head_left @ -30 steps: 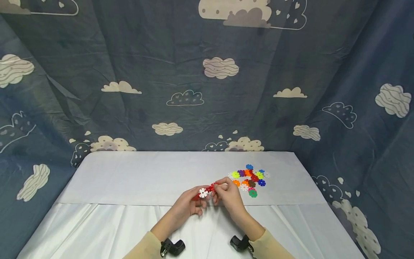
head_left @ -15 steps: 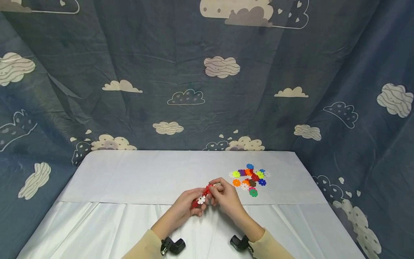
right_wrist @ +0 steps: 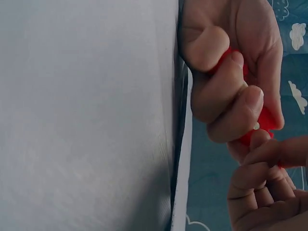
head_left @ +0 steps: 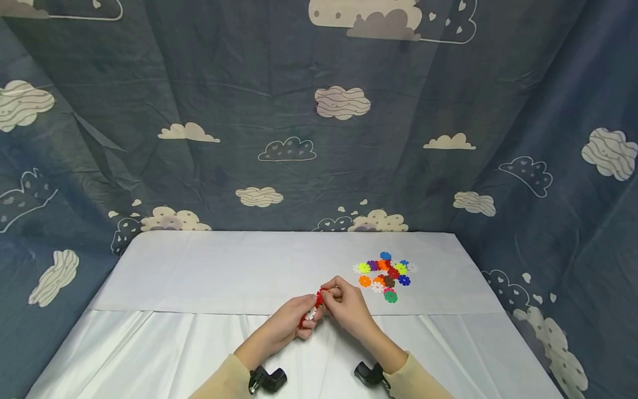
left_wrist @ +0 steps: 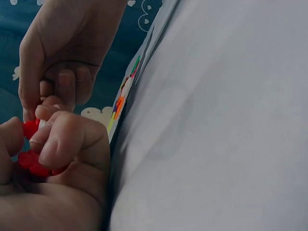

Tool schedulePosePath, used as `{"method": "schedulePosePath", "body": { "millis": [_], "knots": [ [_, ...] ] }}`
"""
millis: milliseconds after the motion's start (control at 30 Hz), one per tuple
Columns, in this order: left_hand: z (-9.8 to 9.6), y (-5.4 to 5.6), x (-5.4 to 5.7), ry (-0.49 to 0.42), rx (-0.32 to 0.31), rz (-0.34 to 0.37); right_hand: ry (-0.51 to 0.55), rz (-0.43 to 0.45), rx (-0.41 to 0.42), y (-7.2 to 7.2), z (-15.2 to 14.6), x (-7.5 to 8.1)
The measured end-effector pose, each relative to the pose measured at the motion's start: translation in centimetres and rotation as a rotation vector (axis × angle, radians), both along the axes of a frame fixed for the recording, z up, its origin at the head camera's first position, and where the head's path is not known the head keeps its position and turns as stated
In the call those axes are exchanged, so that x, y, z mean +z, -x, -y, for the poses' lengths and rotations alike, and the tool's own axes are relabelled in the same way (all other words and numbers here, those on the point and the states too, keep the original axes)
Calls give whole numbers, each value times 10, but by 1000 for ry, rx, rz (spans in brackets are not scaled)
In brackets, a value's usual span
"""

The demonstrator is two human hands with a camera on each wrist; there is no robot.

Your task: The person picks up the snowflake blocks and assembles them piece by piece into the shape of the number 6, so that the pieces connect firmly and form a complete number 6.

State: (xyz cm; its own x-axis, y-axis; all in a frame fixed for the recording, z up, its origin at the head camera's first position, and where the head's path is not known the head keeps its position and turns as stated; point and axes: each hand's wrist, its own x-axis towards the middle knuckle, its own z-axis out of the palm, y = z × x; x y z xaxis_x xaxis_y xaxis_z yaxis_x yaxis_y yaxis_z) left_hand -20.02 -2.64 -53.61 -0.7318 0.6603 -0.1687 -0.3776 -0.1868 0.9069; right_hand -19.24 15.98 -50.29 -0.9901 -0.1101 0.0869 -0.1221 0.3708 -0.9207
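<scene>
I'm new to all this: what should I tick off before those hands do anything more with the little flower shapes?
1. Left hand has a grip: ok, its fingers curl round the white piece and red plastic.
2. Right hand has hold of the upper red piece: ok, pinched between thumb and finger.
3. Right hand free to fetch another: not ok, it is occupied.
4. Held pieces firmly joined: cannot tell, fingers hide the joints.
5. Loose pieces on the white table, apart from both hands: ok.
6. Loose pieces all lying singly: not ok, several overlap.
</scene>
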Motion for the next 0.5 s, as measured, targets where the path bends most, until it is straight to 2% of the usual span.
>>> {"method": "schedulePosePath", "body": {
  "millis": [333,500],
  "knots": [
    [-1,-2,2,20,40,-66,33,2,7,1,1,-1],
    [-2,-3,3,36,54,-75,127,38,-62,3,-1,5]
  ]
}}
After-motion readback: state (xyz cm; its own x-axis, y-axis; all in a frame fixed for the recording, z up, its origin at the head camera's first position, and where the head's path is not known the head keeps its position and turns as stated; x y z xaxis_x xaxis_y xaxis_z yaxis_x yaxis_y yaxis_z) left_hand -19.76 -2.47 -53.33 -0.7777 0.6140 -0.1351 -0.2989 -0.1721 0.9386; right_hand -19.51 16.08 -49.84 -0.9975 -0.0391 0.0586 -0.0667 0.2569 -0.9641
